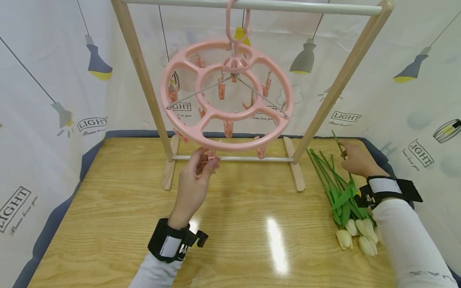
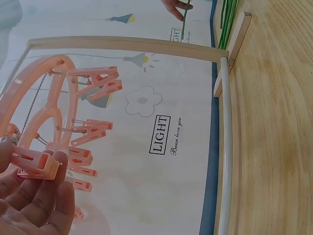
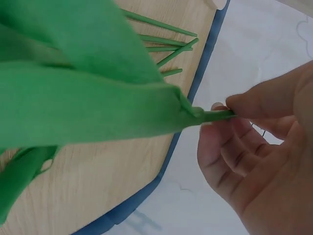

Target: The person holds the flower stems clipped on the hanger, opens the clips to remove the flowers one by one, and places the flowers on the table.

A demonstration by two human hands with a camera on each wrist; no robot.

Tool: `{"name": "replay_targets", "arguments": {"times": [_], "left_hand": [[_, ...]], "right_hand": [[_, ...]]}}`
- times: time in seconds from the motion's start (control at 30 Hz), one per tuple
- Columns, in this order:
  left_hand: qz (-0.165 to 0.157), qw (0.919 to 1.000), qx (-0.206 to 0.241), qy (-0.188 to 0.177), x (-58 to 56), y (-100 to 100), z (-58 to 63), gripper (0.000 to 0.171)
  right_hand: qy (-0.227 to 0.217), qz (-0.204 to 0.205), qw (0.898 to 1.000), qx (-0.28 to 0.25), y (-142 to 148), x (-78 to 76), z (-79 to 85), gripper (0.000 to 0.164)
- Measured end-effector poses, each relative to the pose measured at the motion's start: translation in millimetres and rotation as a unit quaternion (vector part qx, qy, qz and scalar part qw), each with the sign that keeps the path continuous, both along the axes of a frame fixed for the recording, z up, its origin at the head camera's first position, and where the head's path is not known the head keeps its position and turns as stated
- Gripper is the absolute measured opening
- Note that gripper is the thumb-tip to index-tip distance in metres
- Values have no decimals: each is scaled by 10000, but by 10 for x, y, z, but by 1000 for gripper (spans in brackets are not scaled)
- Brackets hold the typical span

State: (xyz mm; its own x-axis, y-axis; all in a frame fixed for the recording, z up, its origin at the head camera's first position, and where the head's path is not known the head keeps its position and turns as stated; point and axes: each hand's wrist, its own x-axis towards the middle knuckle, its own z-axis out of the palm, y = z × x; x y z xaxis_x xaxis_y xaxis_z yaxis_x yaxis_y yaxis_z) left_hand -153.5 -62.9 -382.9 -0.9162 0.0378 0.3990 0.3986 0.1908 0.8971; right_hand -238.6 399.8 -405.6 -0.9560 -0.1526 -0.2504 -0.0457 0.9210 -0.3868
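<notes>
My left hand (image 1: 191, 184) is at the front rim of a round pink clip hanger (image 1: 196, 131) and pinches one of its hanging clothespins (image 2: 36, 163) between thumb and fingers. In the left wrist view that clothespin lies across the fingers, near the ring. At the right, my right hand (image 1: 361, 160) pinches the green stem (image 3: 217, 116) of an artificial tulip, with its stem end sticking up past the fingers. Broad green leaves (image 3: 88, 110) fill much of the right wrist view. This tulip's bloom cannot be singled out among the others.
The hanger hooks over the white top bar (image 1: 309, 7) of a wooden stand (image 1: 343, 74). More white tulips (image 1: 367, 245) lie at the table's right side, stems toward the back. A printed cloth (image 1: 396, 24) encloses the wooden table (image 1: 119, 224), which has a dark blue edge.
</notes>
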Motion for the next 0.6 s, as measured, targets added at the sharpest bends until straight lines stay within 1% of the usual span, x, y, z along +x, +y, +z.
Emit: {"name": "replay_targets", "arguments": {"times": [0.1,0.17,0.3,0.43,0.47,0.6], "left_hand": [[1,10000,-6,6,3,-2,-1,34],[-1,10000,-12,-1,5,-1,2,34],[3,10000,-45,-8,6,0,1,34],[0,10000,-59,-19,4,2,0,34],[0,10000,-60,-15,3,2,-1,35],[-10,10000,-47,4,0,6,-3,35]], "right_hand": [[-107,47,9999,12,-11,18,-34,74],[-252,31,9996,-92,-23,34,-54,75],[-335,-47,9994,-103,-52,58,-108,72],[-240,-177,9995,97,-76,68,-174,69],[-263,-238,9993,72,-85,70,-187,68],[-41,-196,9996,217,-99,72,-242,63]]}}
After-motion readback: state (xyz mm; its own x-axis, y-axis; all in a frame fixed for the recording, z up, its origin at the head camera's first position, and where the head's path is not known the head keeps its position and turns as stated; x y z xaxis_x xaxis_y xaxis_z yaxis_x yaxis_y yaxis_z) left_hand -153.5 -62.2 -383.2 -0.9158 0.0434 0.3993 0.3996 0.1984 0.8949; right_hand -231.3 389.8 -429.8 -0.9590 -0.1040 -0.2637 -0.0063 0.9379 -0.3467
